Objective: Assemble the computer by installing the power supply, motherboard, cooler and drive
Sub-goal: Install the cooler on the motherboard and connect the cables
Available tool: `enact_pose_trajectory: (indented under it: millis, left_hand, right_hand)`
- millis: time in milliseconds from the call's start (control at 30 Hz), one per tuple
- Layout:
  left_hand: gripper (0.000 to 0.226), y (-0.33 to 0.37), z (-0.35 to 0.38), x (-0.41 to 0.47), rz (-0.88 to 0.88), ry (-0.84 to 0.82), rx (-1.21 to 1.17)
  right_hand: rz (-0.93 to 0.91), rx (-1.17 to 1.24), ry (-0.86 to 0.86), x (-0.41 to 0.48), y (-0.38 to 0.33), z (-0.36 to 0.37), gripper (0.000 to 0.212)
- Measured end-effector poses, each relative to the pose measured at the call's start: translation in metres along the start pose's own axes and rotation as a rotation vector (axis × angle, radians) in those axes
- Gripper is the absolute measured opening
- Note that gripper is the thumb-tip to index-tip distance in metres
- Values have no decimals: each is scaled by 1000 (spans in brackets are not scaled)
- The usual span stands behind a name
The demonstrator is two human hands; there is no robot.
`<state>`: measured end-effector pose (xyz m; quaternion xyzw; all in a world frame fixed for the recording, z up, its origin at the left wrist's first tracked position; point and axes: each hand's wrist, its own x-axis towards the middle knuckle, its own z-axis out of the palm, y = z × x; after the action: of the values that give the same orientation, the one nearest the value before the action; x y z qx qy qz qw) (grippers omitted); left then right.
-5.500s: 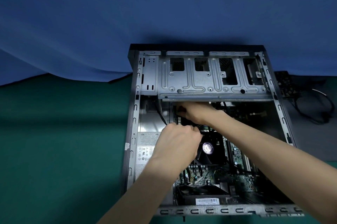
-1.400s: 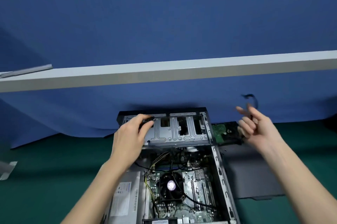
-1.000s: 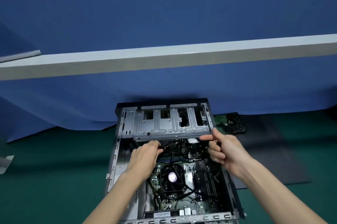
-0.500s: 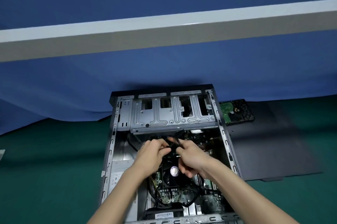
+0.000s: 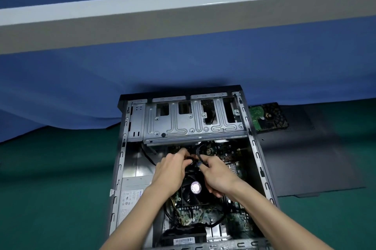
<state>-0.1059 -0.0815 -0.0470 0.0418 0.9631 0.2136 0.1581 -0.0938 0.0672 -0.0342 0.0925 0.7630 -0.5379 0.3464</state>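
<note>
An open computer case (image 5: 120,160) lies flat on the green mat. Inside it I see the power supply (image 5: 132,199) at the left, the motherboard (image 5: 232,166) and the cooler fan (image 5: 195,187) in the middle. The metal drive cage (image 5: 183,127) spans the far end. Both hands meet just above the fan, below the cage. My left hand (image 5: 173,170) and my right hand (image 5: 216,174) each pinch a bundle of black cables (image 5: 198,151) between them. A hard drive (image 5: 268,116) lies outside the case at the far right, circuit side up.
A dark case side panel (image 5: 305,160) lies on the mat to the right of the case. A blue cloth (image 5: 183,62) hangs behind, with a pale horizontal beam (image 5: 183,18) above it. Green mat (image 5: 50,178) stretches to the left.
My hands came off the drive cage edges and down into the case, meeting over the fan on the black cables. The view has tilted down slightly.
</note>
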Motion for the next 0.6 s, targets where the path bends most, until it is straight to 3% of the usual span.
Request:
enact_pose_trajectory:
  millis: [167, 267, 400, 600]
  left_hand:
    - [26, -1, -3, 5, -23, -41, -112]
    - [25, 0, -3, 9, -76, 16, -105]
    - [18, 5, 3, 14, -121, 35, 91]
    - [23, 5, 3, 42, -107, -152, 346]
  right_hand:
    - [-40, -192, 36, 7, -2, 2, 48]
    - [-20, -219, 54, 10, 1, -5, 44]
    - [20, -141, 26, 10, 9, -11, 41]
    - [44, -29, -3, 11, 16, -13, 40]
